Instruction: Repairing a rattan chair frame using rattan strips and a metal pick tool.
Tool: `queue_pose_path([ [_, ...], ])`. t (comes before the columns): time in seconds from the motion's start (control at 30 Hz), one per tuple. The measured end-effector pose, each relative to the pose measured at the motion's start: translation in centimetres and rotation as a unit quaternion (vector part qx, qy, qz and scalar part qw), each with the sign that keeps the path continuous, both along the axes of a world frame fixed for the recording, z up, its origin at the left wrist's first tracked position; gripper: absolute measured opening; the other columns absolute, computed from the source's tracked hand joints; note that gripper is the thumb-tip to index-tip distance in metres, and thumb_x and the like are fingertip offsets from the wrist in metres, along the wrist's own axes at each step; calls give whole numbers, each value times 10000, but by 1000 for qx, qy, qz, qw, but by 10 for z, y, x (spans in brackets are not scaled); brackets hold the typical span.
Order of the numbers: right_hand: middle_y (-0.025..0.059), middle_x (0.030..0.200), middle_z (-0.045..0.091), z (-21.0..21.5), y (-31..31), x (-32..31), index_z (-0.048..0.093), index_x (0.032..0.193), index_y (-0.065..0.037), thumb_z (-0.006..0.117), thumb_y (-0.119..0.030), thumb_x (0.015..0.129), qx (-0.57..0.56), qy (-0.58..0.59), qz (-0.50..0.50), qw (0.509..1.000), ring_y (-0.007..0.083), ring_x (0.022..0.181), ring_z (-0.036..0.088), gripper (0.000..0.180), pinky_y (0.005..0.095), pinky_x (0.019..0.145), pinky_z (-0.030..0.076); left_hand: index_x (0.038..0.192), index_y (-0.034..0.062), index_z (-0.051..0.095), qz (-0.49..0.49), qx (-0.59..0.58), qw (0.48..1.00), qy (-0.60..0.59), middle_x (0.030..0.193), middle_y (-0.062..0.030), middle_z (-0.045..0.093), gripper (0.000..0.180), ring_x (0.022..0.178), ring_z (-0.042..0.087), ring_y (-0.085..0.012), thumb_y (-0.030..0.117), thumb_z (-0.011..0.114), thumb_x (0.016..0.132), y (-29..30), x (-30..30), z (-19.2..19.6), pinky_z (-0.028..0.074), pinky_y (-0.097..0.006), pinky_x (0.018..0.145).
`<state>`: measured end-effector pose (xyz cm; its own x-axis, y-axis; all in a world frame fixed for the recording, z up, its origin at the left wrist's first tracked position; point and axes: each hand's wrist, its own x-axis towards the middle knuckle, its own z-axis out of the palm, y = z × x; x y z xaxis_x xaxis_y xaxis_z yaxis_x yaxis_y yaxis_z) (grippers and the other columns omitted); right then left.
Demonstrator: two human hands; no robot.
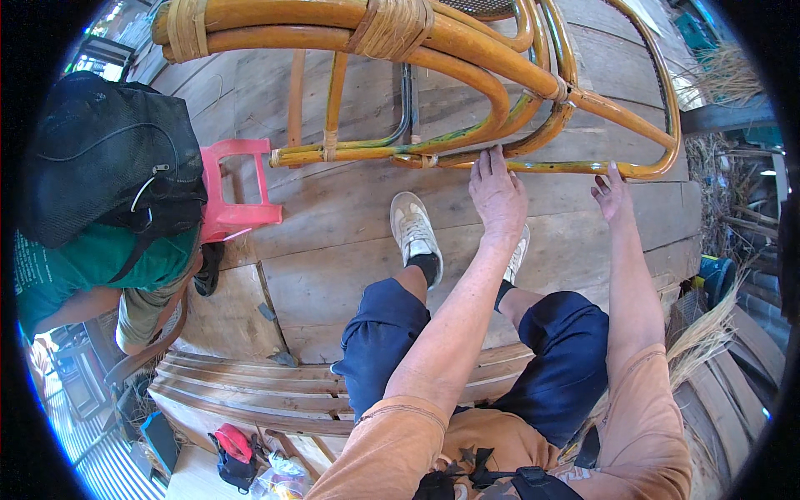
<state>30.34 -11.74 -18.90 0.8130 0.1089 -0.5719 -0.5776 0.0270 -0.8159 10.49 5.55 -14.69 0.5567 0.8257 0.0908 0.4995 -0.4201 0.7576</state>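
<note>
A rattan chair frame (467, 75) of yellow-orange cane lies tipped over on the wooden plank floor (333, 225) in front of me. My left hand (497, 193) is stretched out flat, fingers together, fingertips touching the frame's lowest rail. My right hand (611, 193) reaches the same rail further right, fingers loosely spread, thumb side against the cane. Neither hand wraps around anything. My legs in dark blue shorts and pale shoes (414, 232) stand below the frame.
Another person in a black cap (112, 154) and green shirt crouches at the left beside a pink plastic stool (233, 187). A slatted wooden bench (250, 392) lies behind my legs. Dry straw (708, 329) and clutter sit at the right edge.
</note>
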Motion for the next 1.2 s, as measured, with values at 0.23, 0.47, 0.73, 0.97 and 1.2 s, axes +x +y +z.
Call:
queue_pose_path([
  [0.23,57,1247,389,-4,1,0,312,1292,-150,673,-372,776,-24,-7,-3,1000,292,1088,430,668,450,810,384,1290,31,333,4,-19,1000,13,1279,-185,397,591,1161,392,-345,78,563,748,-3,2,-2,320,-457,947],
  [0.47,57,1251,387,-3,-1,-3,316,1286,-153,667,-371,781,-22,-15,1,1000,293,1103,427,653,446,802,391,1310,37,303,7,-21,999,32,1295,-187,381,633,1184,372,-343,83,570,738,-7,3,2,311,-460,952],
  [0.73,58,1262,372,0,2,-4,319,1280,-159,673,-371,776,-21,-9,0,1000,286,1092,425,651,463,836,381,1330,22,265,-2,-21,998,53,1317,-209,353,671,1195,356,-365,88,568,735,-9,2,1,302,-467,959],
  [0.97,66,1273,363,-5,-7,8,348,1240,-157,701,-345,752,33,10,-27,999,281,1117,395,631,498,862,345,1312,10,288,-55,-49,996,41,1293,-237,370,635,1166,383,-388,74,547,736,11,-7,5,337,-452,949],
  [1.2,35,984,498,2,-5,6,493,1059,-138,725,-280,719,86,-1,-63,994,188,905,467,435,415,799,388,1277,-124,248,-29,1,1000,8,1299,-323,314,663,1238,296,-418,79,563,731,41,-15,-7,232,-419,1058],
])
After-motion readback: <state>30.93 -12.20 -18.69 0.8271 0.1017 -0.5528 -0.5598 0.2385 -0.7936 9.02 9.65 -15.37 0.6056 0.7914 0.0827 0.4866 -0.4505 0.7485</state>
